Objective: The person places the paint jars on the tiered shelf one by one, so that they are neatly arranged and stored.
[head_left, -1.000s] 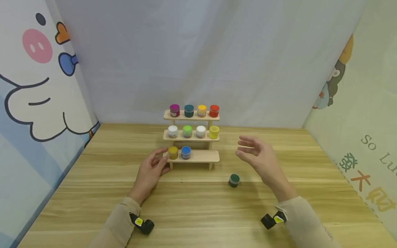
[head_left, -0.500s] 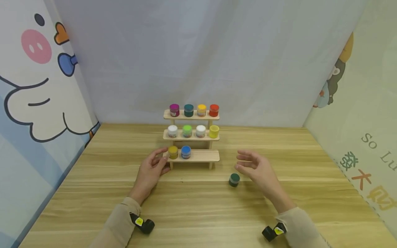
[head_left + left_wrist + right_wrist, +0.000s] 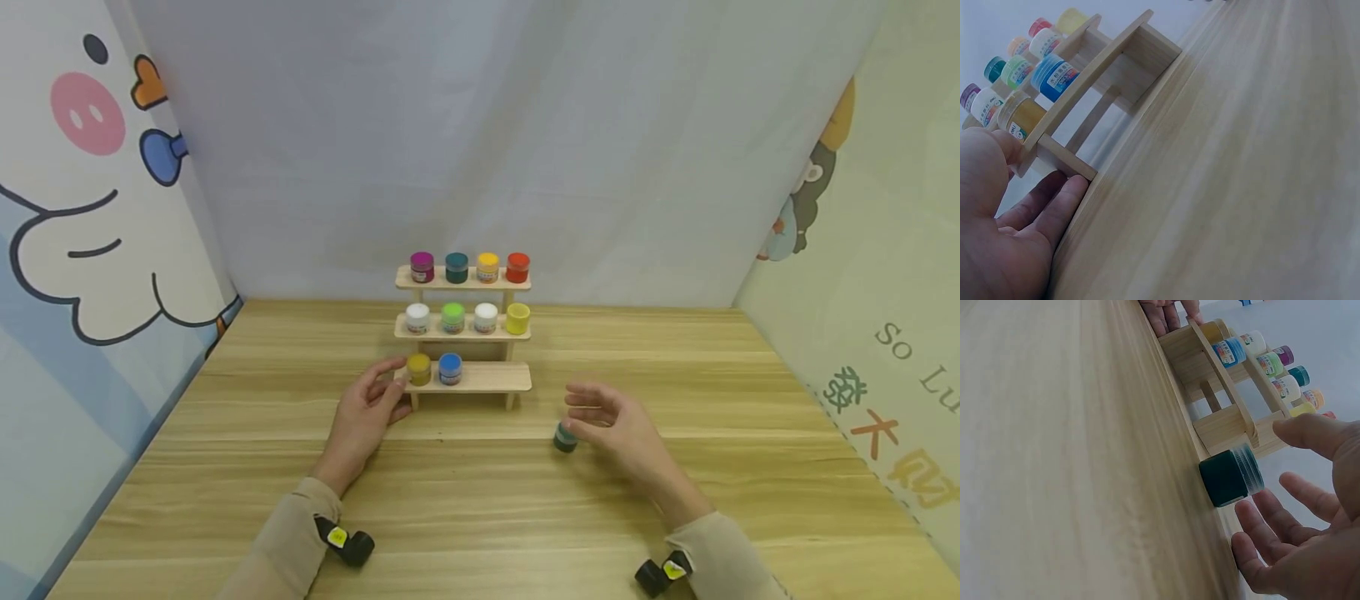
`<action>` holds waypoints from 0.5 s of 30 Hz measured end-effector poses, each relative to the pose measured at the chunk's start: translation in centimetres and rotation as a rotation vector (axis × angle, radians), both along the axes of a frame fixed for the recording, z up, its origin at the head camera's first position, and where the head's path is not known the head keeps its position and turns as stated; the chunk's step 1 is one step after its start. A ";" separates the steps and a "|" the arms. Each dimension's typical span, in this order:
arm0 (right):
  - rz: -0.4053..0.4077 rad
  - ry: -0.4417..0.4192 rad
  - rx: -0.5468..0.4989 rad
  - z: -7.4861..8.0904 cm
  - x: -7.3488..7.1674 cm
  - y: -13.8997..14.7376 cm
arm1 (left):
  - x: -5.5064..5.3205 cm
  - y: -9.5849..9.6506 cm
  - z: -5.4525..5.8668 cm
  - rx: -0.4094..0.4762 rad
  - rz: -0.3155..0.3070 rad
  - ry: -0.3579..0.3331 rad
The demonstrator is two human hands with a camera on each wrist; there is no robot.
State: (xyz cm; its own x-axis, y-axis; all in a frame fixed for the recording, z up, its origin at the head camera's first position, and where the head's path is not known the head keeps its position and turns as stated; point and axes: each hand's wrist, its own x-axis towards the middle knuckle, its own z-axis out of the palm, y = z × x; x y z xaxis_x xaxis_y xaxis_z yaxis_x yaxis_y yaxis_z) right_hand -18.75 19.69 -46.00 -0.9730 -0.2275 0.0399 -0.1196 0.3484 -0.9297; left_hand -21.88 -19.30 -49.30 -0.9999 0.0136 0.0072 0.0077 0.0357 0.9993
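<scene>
A three-tier wooden display rack (image 3: 480, 379) bears small paint jars. My left hand (image 3: 365, 412) holds the left end of its lowest shelf; in the left wrist view the thumb lies at the board's end by the ochre paint jar (image 3: 1021, 117), with fingertips at the rack's leg. Beside the ochre one stands a blue paint jar (image 3: 450, 369). On the table, right of the rack, sits a dark green paint jar (image 3: 1230, 475), upright with a clear lid. My right hand (image 3: 618, 429) is right beside it, thumb and fingers spread apart around its lid side.
The middle shelf carries white, light green and yellow jars (image 3: 517, 319); on the top shelf are purple, teal, orange-yellow and red jars (image 3: 517, 267). Behind the wooden table (image 3: 465, 517) hangs a pale cloth (image 3: 480, 150). Printed panels stand left and right.
My right hand has come down and slightly left to the dark green jar, its thumb now overlapping the lid in the head view. The left hand and the rack have stayed put.
</scene>
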 end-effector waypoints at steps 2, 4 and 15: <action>0.005 0.000 0.004 -0.2 0.0 0.0 | 0.1 0.0 0.0 -0.002 0.002 0.007; 0.008 -0.009 0.007 -0.3 0.0 0.1 | 0.1 0.1 0.1 -0.003 0.002 0.011; 0.041 -0.023 0.052 -1.2 -0.2 0.7 | 0.1 0.1 0.1 -0.005 0.004 0.015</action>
